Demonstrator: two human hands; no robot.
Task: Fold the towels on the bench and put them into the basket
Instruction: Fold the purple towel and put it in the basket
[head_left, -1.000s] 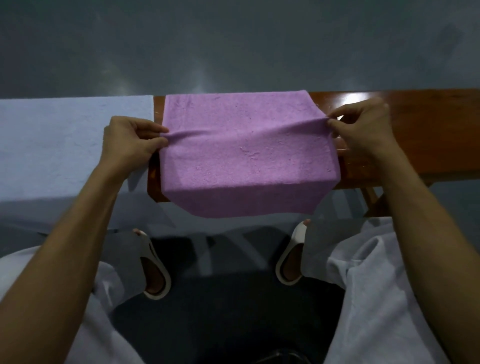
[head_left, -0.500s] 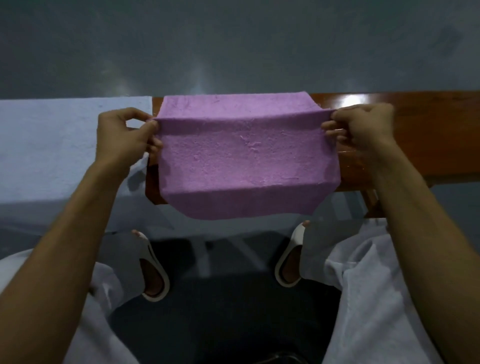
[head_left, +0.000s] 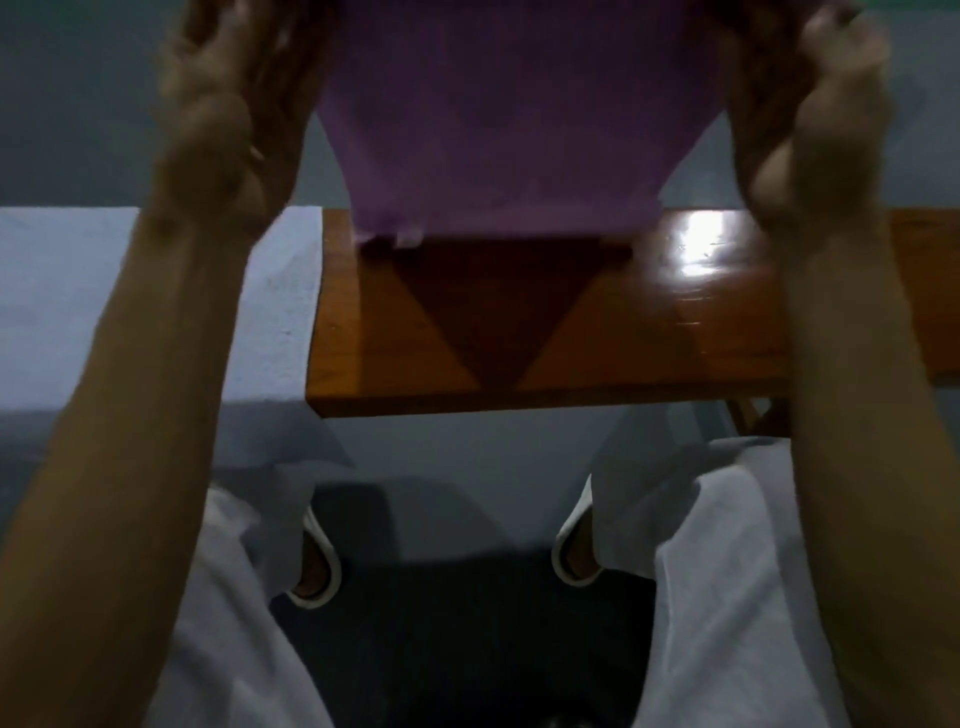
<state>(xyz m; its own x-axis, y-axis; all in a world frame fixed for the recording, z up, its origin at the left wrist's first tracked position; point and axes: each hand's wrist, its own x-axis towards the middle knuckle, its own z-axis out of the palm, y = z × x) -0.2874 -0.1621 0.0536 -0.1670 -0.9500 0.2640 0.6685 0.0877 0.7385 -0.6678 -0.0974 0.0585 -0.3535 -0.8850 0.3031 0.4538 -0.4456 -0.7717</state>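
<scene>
Purple cloth fills the gap between the two hands: the purple towel (head_left: 509, 114) hangs in the air, its upper corners held by the fingers (head_left: 270, 67) of the left hand (head_left: 223, 124) and of the right hand (head_left: 821, 119), though blur hides just how they pinch it. Below the fingers its lower edge reaches the far side of the wooden bench (head_left: 649, 332); whether it touches I cannot tell. A pale blue towel (head_left: 156, 312) lies draped below the left fingers.

Towel (head_left: 498, 114) hangs above bench (head_left: 675, 332) (second towel (head_left: 130, 301) lies left)
</scene>
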